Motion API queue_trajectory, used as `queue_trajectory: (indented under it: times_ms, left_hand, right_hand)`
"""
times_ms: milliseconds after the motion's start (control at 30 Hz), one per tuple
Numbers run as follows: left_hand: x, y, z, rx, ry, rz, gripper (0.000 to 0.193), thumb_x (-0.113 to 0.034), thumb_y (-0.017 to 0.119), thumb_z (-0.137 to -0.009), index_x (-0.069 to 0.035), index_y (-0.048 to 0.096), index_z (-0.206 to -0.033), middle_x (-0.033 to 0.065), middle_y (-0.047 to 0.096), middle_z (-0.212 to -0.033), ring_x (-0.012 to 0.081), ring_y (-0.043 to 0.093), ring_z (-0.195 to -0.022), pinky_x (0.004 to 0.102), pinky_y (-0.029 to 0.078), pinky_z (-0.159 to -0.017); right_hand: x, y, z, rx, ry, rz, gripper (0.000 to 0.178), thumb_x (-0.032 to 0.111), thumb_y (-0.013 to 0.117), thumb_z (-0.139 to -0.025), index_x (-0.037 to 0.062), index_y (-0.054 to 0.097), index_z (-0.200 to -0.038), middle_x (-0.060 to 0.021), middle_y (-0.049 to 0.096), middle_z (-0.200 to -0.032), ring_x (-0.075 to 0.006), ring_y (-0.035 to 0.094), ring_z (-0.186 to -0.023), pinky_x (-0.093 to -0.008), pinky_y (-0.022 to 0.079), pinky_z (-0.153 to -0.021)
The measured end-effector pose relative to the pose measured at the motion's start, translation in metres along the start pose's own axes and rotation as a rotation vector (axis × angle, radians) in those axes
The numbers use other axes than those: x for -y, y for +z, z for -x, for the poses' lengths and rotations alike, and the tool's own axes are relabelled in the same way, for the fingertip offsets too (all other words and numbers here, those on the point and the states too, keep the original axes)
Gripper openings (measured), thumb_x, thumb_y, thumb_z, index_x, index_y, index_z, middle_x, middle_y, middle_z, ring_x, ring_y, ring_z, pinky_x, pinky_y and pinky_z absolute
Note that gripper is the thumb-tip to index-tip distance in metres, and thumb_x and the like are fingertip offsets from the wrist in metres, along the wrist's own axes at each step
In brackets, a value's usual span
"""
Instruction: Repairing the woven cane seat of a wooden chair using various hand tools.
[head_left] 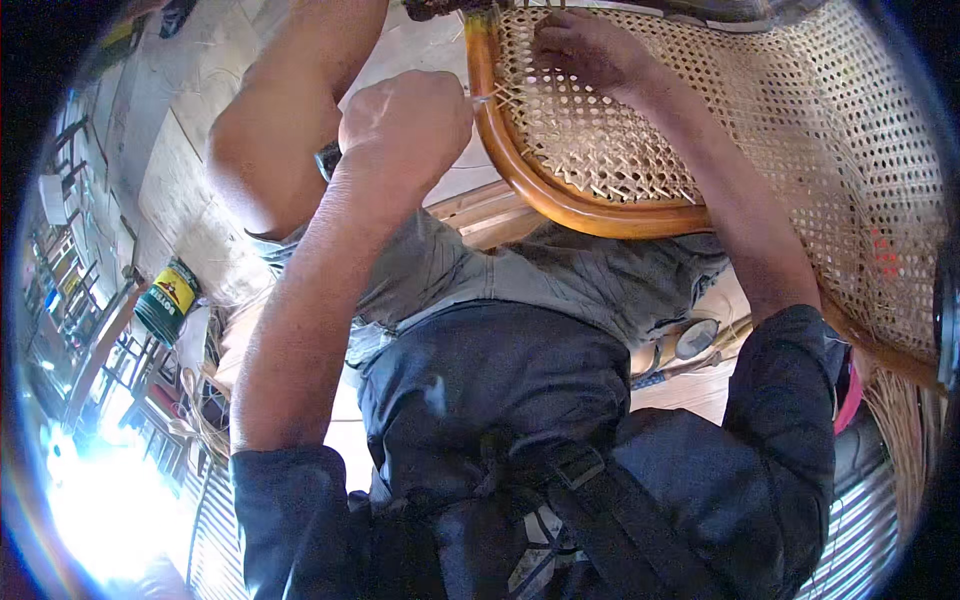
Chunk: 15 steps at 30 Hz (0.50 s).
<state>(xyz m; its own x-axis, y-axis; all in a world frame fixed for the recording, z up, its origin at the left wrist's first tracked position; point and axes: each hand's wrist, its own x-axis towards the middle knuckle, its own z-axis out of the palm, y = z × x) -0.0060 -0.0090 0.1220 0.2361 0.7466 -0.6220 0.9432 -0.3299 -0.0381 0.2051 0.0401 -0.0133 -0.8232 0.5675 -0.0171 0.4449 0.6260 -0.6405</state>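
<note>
A curved, glossy orange-brown rattan frame (pixel 545 203) rests over my lap, filled with open-weave cane webbing (pixel 590 140). To the left of the frame, my left hand (pixel 405 125) is closed in a fist. A thin pale bit shows between the fist and the frame's edge; what the fist grips is hidden. My right hand (pixel 595 55) reaches over the upper part of the webbing, with its fingers bent together against the weave. Whatever those fingers pinch is too small and dark to make out.
A dark green can (pixel 167 300) with a yellow label stands on the floor at the left. Loose cane strands (pixel 205 420) lie below it, and a long bundle of strands (pixel 898 440) hangs at the lower right. Wooden frames line the far left, beside a bright glare.
</note>
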Motion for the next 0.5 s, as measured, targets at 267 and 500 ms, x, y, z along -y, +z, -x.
queue_trajectory:
  times_ms: [267, 500]
  left_hand:
    - [0.006, -0.012, 0.024, -0.103, -0.037, 0.145, 0.037, -0.036, 0.047, -0.088, -0.005, 0.065, -0.08, 0.018, 0.064, -0.076, 0.0354, 0.063, -0.077, 0.0461, 0.05, -0.069]
    - [-0.003, -0.006, 0.037, -0.126, -0.092, 0.351, 0.034, -0.038, 0.052, -0.088, -0.008, 0.063, -0.076, 0.0162, 0.061, -0.069, 0.0351, 0.061, -0.066, 0.0446, 0.048, -0.059]
  right_hand:
    - [-0.003, 0.004, 0.002, -0.189, 0.106, -0.161, 0.015, 0.017, 0.063, -0.082, 0.0034, 0.058, -0.086, -0.0121, 0.056, -0.084, -0.0291, 0.055, -0.078, -0.0389, 0.046, -0.068]
    - [0.015, -0.03, 0.016, -0.321, 0.566, -0.518, 0.021, 0.02, 0.058, -0.088, 0.0013, 0.061, -0.097, -0.0091, 0.063, -0.085, -0.0172, 0.058, -0.078, -0.0308, 0.046, -0.069]
